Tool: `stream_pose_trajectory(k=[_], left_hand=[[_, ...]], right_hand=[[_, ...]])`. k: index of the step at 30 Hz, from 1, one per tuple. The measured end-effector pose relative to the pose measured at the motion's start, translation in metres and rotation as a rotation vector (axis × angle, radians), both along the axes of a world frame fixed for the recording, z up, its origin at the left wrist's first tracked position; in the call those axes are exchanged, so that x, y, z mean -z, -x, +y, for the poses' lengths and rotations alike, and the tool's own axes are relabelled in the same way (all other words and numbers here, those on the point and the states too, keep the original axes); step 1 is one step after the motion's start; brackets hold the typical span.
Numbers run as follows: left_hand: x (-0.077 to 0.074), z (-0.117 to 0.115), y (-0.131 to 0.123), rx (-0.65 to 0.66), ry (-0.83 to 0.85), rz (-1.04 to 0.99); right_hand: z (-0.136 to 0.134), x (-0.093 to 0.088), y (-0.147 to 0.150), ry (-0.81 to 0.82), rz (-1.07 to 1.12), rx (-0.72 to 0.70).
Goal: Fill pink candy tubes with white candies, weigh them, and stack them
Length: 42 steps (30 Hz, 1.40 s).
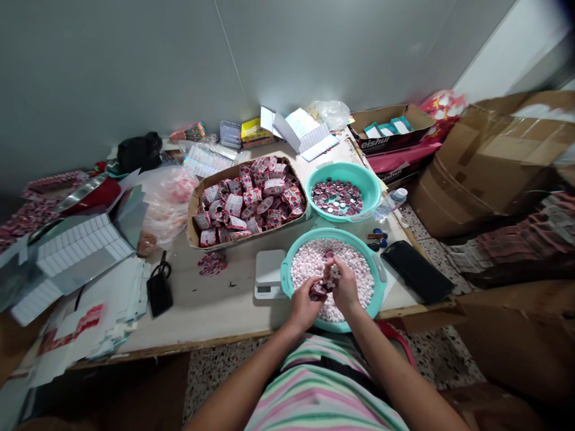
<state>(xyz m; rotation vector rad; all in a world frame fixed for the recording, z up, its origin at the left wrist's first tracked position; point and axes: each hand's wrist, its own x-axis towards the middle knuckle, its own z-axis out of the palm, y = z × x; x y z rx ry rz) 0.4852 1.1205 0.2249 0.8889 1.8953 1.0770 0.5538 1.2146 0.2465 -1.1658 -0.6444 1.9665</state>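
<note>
Both my hands meet over a teal basin (378, 270) filled with small pink and white candies (309, 263). My left hand (303, 305) is closed round a small red and pink container (318, 290). My right hand (345, 287) is closed on a pinch of candies (333, 275) right above the container's mouth. Behind sits a cardboard tray (194, 209) heaped with filled red and pink containers (251, 194). A second teal basin (372, 185) holds dark red lids (336, 197).
A small white scale (268, 273) stands left of the near basin. A black phone (415, 270) lies on the right, a black pouch (159, 290) on the left, sheets of white labels (74, 245) further left. Cardboard boxes (485, 155) stand at the right. The table's wooden front edge (202, 344) runs before me.
</note>
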Motion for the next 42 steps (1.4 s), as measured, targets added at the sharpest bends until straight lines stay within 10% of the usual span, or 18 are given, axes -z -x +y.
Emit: stream_pose_trajectory(k=[42], left_hand=[[0.008, -0.005, -0.006, -0.077, -0.096, -0.034]], right_hand=[[-0.012, -0.011, -0.002, -0.237, -0.141, -0.07]])
